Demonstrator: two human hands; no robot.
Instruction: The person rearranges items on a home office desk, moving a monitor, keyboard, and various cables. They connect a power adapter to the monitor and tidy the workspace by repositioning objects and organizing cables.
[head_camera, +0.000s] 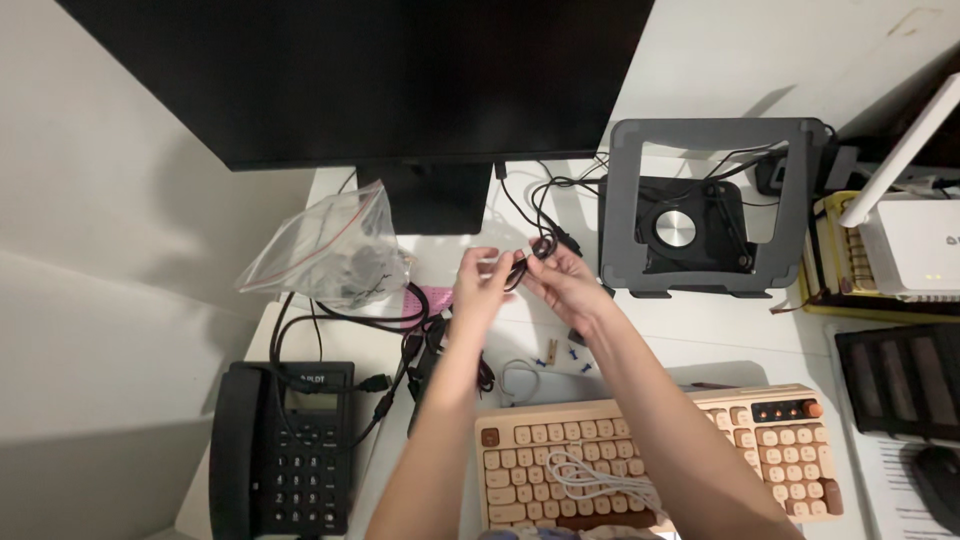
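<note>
Both hands meet over the bench, left hand (480, 288) and right hand (562, 280), fingers pinched on a small coiled black cable (530, 258) held just below the monitor (400, 80). The coil's mostly hidden by fingers, so its ends are hard to trace. A white cord (600, 482) lies across the beige keyboard (660, 455), whose bottom edge is cut off.

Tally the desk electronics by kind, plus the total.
Monitor: 1
Keyboard: 1
Desk phone: 1
White router: 1
Total: 4
Both hands, left hand and right hand, hold a coiled black cable.
</note>
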